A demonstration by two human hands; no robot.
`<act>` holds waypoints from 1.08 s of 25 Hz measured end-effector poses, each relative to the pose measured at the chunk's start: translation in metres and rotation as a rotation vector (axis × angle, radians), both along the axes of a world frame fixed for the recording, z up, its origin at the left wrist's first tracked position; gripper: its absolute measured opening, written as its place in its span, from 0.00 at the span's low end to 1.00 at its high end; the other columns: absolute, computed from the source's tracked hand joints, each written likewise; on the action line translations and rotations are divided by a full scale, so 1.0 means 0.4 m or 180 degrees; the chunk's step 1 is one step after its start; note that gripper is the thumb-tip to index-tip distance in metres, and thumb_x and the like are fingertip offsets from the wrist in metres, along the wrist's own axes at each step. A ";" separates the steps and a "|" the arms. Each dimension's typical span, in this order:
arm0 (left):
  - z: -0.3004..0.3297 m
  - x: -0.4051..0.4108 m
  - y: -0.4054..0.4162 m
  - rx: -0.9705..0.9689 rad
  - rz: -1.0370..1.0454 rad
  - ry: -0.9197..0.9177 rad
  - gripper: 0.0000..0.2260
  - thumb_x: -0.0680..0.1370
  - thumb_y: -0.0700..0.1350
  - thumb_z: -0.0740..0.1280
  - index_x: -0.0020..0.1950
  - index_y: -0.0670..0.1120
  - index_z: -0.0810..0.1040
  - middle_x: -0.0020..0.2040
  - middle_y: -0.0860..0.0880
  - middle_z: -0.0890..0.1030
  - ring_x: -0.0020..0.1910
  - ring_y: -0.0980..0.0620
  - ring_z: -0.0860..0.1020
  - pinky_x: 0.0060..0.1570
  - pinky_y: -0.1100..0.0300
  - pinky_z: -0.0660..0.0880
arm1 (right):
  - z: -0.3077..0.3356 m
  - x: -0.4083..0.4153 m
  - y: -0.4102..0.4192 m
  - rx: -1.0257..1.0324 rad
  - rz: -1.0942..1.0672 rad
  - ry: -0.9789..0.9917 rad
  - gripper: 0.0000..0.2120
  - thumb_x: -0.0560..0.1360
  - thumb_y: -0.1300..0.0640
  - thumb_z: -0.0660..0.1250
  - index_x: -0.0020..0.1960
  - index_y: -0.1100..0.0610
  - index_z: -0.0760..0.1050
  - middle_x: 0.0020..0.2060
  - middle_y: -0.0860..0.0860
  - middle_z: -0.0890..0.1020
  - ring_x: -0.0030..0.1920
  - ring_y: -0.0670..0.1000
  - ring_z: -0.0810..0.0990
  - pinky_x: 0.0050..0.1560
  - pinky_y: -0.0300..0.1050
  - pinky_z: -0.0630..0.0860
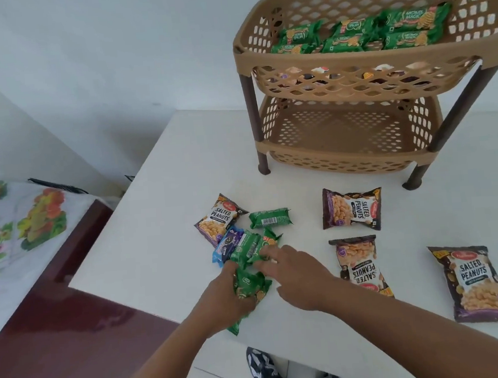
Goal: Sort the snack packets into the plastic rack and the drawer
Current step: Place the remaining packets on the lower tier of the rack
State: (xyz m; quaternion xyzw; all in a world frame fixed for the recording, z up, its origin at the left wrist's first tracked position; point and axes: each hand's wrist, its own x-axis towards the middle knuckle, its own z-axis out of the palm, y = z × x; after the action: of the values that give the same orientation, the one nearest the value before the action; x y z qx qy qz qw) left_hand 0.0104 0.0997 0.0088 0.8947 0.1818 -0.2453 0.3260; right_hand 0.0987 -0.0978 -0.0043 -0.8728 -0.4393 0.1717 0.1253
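Note:
A tan plastic rack (264, 58) stands at the back of the white table (161, 225). Its top tier holds several green packets (349, 34); the middle tier holds mixed small packets; the bottom tier looks bare. My left hand (223, 298) is closed around green packets (249, 287). My right hand (296, 271) reaches left, fingertips touching another green packet (248, 248) in a small pile with a blue packet (227, 245). One more green packet (269, 218) lies behind the pile. Several salted peanut packets (351, 207) lie on the table. No drawer is in view.
A bed with a floral sheet (21, 224) and dark wooden frame stands to the left, below the table's left edge. A white wall rises behind the rack. My patterned trousers show below the table's near edge.

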 end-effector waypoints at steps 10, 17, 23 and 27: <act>0.019 0.005 -0.058 0.0633 -0.0387 0.0132 0.32 0.66 0.60 0.75 0.67 0.54 0.68 0.54 0.54 0.80 0.50 0.52 0.79 0.48 0.55 0.79 | 0.013 0.056 -0.007 -0.0672 0.0144 -0.0979 0.18 0.72 0.62 0.67 0.61 0.56 0.71 0.58 0.55 0.75 0.58 0.58 0.70 0.50 0.51 0.68; 0.264 0.147 0.003 -0.0261 -0.0082 -0.0796 0.21 0.62 0.58 0.80 0.51 0.61 0.76 0.43 0.60 0.85 0.36 0.58 0.84 0.28 0.65 0.76 | 0.161 0.143 -0.099 0.0739 -0.1078 -0.0214 0.18 0.68 0.46 0.65 0.56 0.50 0.73 0.44 0.47 0.73 0.46 0.52 0.72 0.45 0.50 0.71; 0.313 0.508 -0.111 0.1049 -0.1370 -0.2230 0.18 0.72 0.59 0.72 0.58 0.58 0.71 0.44 0.57 0.82 0.39 0.51 0.80 0.36 0.57 0.74 | 0.237 0.395 -0.242 0.0574 -0.2329 -0.0698 0.26 0.77 0.48 0.63 0.74 0.52 0.66 0.64 0.55 0.74 0.62 0.59 0.73 0.60 0.58 0.74; 0.265 0.737 -0.176 0.1362 -0.1885 -0.2554 0.21 0.72 0.59 0.74 0.61 0.53 0.75 0.47 0.52 0.84 0.45 0.48 0.82 0.36 0.59 0.68 | 0.219 0.528 -0.300 0.0082 -0.2514 -0.0632 0.26 0.80 0.50 0.63 0.76 0.48 0.61 0.74 0.54 0.68 0.73 0.65 0.66 0.68 0.68 0.63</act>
State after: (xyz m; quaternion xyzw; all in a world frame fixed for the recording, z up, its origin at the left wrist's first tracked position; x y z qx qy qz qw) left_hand 0.3051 0.0294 0.1149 0.9775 -0.1709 0.0767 0.0972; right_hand 0.3101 -0.2180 0.0834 -0.9851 -0.0824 0.0197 0.1495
